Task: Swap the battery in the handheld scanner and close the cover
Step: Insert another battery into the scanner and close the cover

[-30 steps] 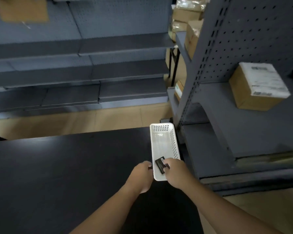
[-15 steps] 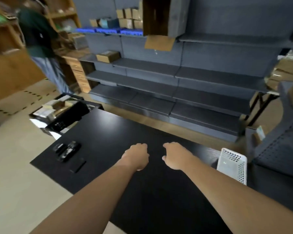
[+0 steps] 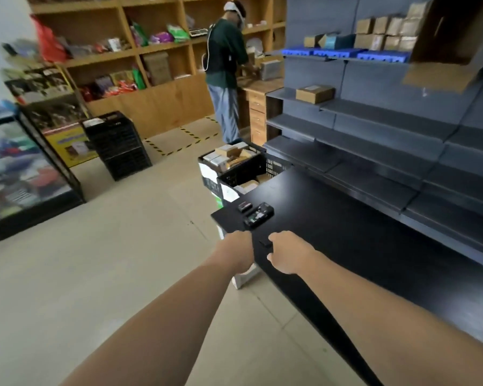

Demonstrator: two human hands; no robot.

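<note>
The black handheld scanner (image 3: pixel 258 218) lies with its open back up near the far left corner of the black table (image 3: pixel 346 246). A small black battery (image 3: pixel 244 206) sits just beyond it. A flat black piece, apparently the cover (image 3: pixel 265 243), lies on the table right at the fingertips of my right hand (image 3: pixel 287 253); its thumb is apart from the fingers and nothing is in its grip. My left hand (image 3: pixel 239 252) hovers at the table's left edge, below the scanner, fingers loosely curled with nothing seen in it.
A black crate (image 3: pixel 246 174) full of boxes stands on the floor against the table's far end. Grey shelving (image 3: pixel 374 151) runs along the table's right side. Another person (image 3: pixel 225 65) stands at the wooden shelves. Stacked black crates (image 3: pixel 117 146) sit at left.
My view has swung left, away from the white basket where my right hand left a battery. Both hands, holding nothing, have moved to the scanner, battery and cover at the table's left end.
</note>
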